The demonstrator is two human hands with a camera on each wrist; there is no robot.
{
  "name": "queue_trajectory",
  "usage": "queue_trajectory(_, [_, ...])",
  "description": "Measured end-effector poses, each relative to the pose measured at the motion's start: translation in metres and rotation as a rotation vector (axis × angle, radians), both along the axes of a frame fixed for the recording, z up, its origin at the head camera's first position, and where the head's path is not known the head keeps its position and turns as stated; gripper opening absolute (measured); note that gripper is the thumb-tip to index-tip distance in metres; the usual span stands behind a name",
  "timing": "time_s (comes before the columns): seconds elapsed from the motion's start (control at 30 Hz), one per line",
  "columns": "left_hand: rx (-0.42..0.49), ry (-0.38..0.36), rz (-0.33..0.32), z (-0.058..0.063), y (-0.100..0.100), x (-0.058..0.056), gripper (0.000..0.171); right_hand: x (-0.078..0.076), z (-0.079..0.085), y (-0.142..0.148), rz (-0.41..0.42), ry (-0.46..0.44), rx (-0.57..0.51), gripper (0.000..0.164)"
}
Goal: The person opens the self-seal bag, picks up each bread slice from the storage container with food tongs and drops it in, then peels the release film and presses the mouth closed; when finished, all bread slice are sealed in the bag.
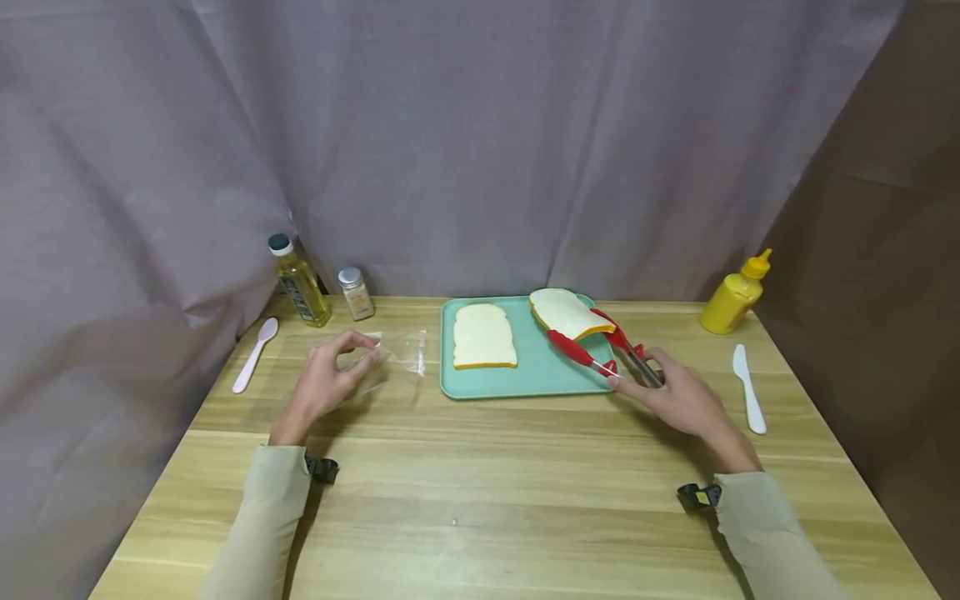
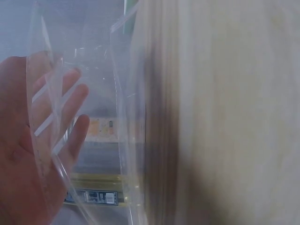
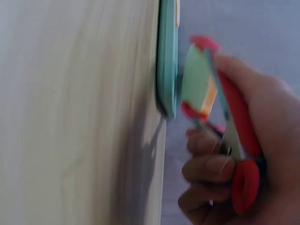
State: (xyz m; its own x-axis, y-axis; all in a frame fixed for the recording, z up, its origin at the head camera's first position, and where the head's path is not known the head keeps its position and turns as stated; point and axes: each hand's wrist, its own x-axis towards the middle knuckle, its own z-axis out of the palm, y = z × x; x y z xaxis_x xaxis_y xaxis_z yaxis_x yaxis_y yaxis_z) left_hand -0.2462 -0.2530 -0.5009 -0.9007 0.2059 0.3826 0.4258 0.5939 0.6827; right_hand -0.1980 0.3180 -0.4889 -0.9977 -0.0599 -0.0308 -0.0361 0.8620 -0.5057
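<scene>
Red-tipped tongs hold a bread slice over the mint tray

From my remote seat, I see the right hand wrapped around the tongs, with the slice tilted between their red tips, above the tray's right part. My right wrist view is blurred but shows that slice apart from the tray. A second slice lies flat on the tray's left side.

On the other side, the left hand pinches a clear plastic bag between thumb and forefinger, just left of the tray; my left wrist view shows fingers through the film.

Behind that hand, I have an oil bottle and a shaker standing on the counter, with a pink spoon to the left. A white knife lies near the right hand, and a yellow squeeze bottle stands by the back edge.
</scene>
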Motion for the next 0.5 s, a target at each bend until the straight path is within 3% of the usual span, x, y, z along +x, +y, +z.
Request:
queue_trajectory(0.27, [0.035, 0.013, -0.009, 0.0, 0.001, -0.002, 0.032, -0.001, -0.001, -0.001, 0.052, 0.038, -0.079, 0.077])
queue_trajectory(0.5, [0.023, 0.015, -0.003, 0.001, 0.0, -0.001, 0.027, 0.0, -0.002, -0.021, 0.137, 0.041, -0.165, 0.074])
